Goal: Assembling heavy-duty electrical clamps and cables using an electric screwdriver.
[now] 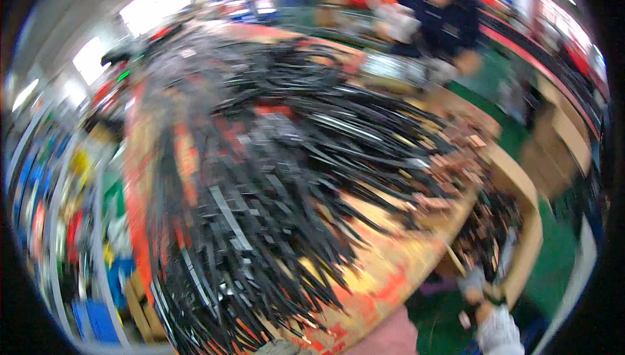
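My right hand (474,284), in a grey glove under a pale sleeve, reaches down at the near edge of a cardboard box (527,251) beside the table. Dark pieces with copper-coloured ends (485,234) fill that box. Motion blur hides the fingers and anything they may hold. At the bottom edge, a grey-gloved patch of my left hand (281,347) shows next to the cable ends, its fingers cut off from view. Black cables (260,205) cover much of the table (384,283), many with bare copper tips. Copper-coloured terminals (456,159) are heaped along its right edge.
Across the table's far right corner stands a co-worker (436,16) in dark clothes, near a clear-sided container (394,70). Another open cardboard box (556,140) sits on the right. Shelving with coloured goods (71,218) runs along the left. The floor (560,251) is green.
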{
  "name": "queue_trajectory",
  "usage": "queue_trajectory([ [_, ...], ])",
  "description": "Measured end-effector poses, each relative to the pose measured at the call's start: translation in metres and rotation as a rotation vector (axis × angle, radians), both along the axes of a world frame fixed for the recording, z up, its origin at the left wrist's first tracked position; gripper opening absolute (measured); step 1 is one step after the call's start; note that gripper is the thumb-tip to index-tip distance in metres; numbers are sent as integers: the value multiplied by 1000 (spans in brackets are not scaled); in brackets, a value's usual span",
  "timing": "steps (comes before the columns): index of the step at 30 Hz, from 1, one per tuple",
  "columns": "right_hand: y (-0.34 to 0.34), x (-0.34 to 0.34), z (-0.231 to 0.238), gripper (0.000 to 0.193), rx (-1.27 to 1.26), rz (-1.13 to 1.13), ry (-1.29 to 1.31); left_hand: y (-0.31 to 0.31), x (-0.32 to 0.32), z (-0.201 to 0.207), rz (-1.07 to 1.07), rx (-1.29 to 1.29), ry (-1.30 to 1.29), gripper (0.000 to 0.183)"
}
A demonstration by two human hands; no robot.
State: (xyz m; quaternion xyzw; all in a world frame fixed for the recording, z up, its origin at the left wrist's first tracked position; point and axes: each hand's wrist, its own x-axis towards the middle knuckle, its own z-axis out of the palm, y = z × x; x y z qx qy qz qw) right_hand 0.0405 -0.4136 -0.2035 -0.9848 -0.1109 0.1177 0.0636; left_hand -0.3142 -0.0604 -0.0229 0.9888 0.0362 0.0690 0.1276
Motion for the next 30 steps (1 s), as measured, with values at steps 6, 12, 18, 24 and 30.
queue_trajectory([
  [6,28,-33,7,32,-121,-104,71,-25,-18,1,-79,75,-87,29],
  [12,22,-91,12,33,-235,-29,126,-27,-38,-11,-158,89,9,29],
  [18,18,-164,28,34,-195,45,166,-19,-41,-27,-140,99,-63,34],
  [24,10,-206,41,32,-10,98,152,-14,-31,-33,-180,-2,-133,38],
  [30,44,-153,91,26,459,273,-87,-1,-29,-9,-142,-280,41,28],
])
